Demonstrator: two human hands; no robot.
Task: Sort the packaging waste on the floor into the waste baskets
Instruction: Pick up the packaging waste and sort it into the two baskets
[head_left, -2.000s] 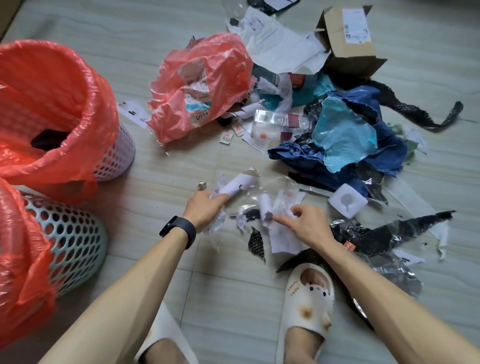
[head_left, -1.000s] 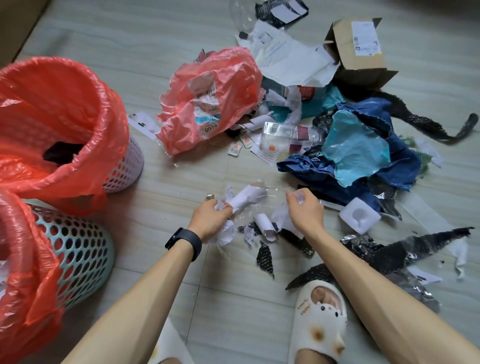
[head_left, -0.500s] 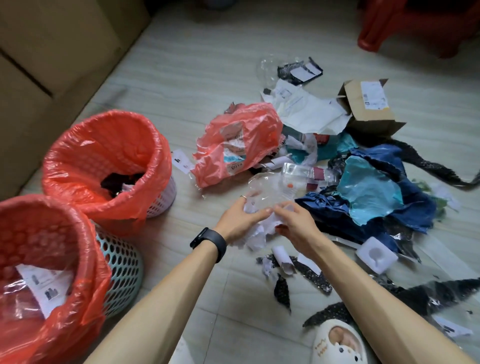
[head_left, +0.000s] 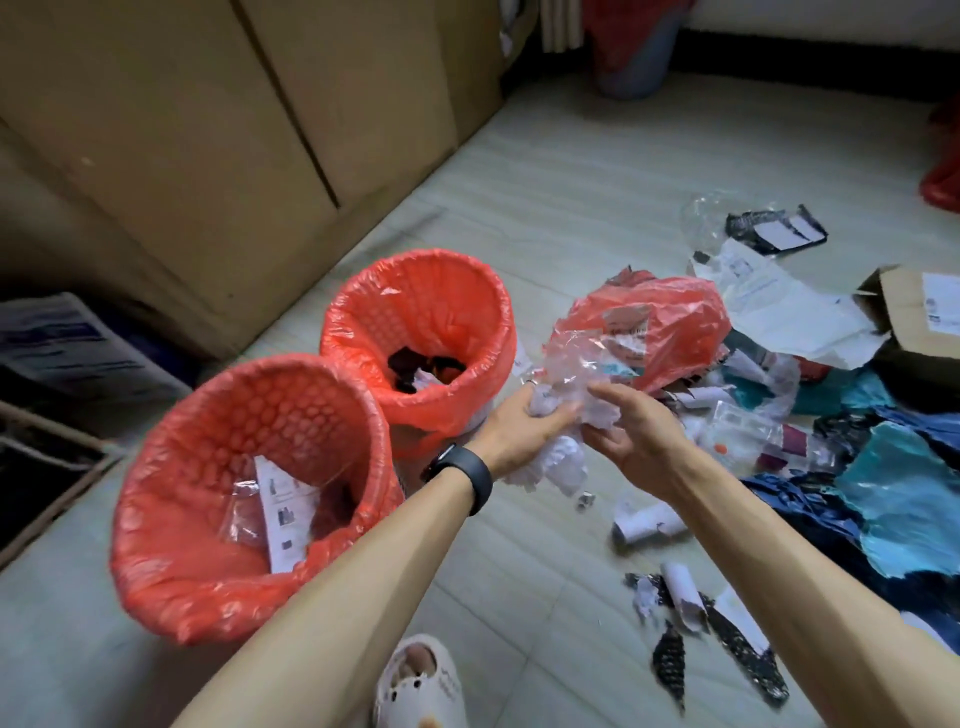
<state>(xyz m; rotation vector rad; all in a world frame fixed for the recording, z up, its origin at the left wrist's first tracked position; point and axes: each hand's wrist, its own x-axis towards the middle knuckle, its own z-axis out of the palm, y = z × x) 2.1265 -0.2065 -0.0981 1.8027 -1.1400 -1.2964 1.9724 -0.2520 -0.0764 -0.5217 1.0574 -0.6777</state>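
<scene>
far left, flat cardboard sheets (head_left: 218, 135) lean along the wall. next, two waste baskets stand on the floor (head_left: 561, 171), touching each other and both lined in red plastic: the near basket (head_left: 260, 410) holds a printed paper sheet (head_left: 283, 514) and some clear film, the far basket (head_left: 415, 301) has dark scraps (head_left: 415, 366) at the bottom. a white slipper (head_left: 421, 686) peeks in at the bottom edge. now the action: the left hand (head_left: 519, 421), black wristband (head_left: 470, 475) on its wrist, has its grip curled round a crumpled bundle (head_left: 566, 395) of clear plastic and white paper, cupping it from the left and below. the right hand (head_left: 634, 431) meets it from the other side, grip bent in and pinching the bundle's right edge. the bundle is up off the floor, just right of the far basket and over neither opening. behind it lies a red plastic bag (head_left: 670, 322) with labels showing. below the right forearm, a rolled white paper (head_left: 647, 522) and black patterned strips (head_left: 670, 660) lie on the floor. further right a torn white mailer (head_left: 779, 306), a clear blister pack (head_left: 748, 431), then blue and teal bags (head_left: 904, 493) in a heap, and at the far right edge an open cardboard box (head_left: 904, 312).
</scene>
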